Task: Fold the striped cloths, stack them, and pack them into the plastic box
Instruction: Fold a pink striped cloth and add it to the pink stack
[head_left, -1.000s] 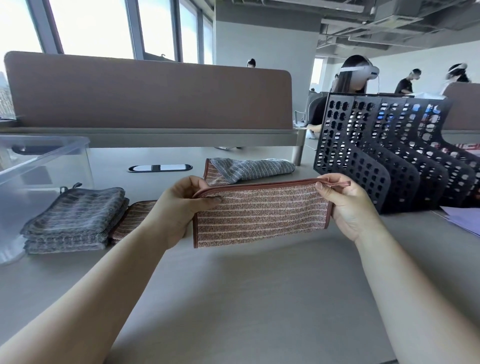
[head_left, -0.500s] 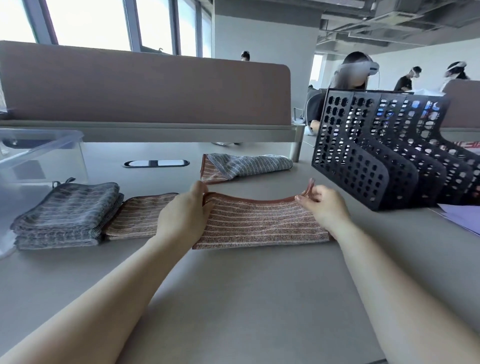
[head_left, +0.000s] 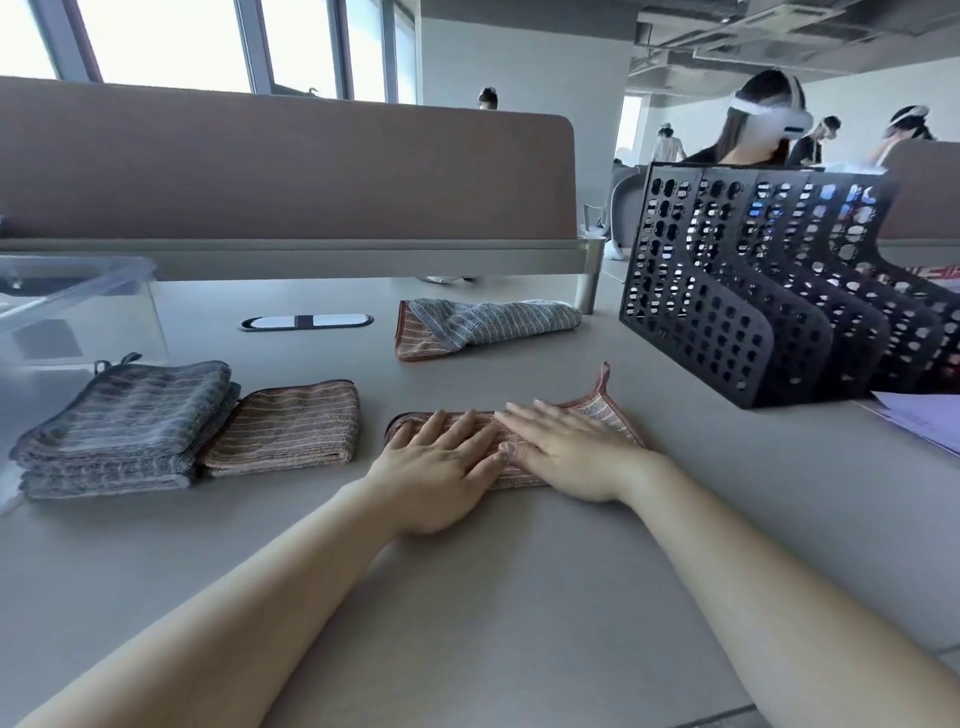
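Now both grips lie flat: the left grip (head_left: 441, 467) and the right grip (head_left: 566, 452) press side by side with straight fingers on the reddish striped cloth (head_left: 602, 410), pinching nothing. That cloth lies folded into a long strip on the counter (head_left: 519, 597), well to the right of the plastic box (head_left: 78, 270), and its hanging loop sticks up at the far right corner. Just right of the box sits a stack of folded grey cloths (head_left: 124, 415), with a folded tan cloth (head_left: 291, 421) just beside it on the side away from the box. Farther right of the box and toward the back, two rumpled cloths (head_left: 488, 325), one grey and one reddish, lie together.

Judging by its drape, the cloth is light, soft and limp, not slippery. It is probably best taken by two corners of a short edge, then smoothed flat.

No brand or label can be read; the red marks past the black file rack (head_left: 727, 322) are too blurred.
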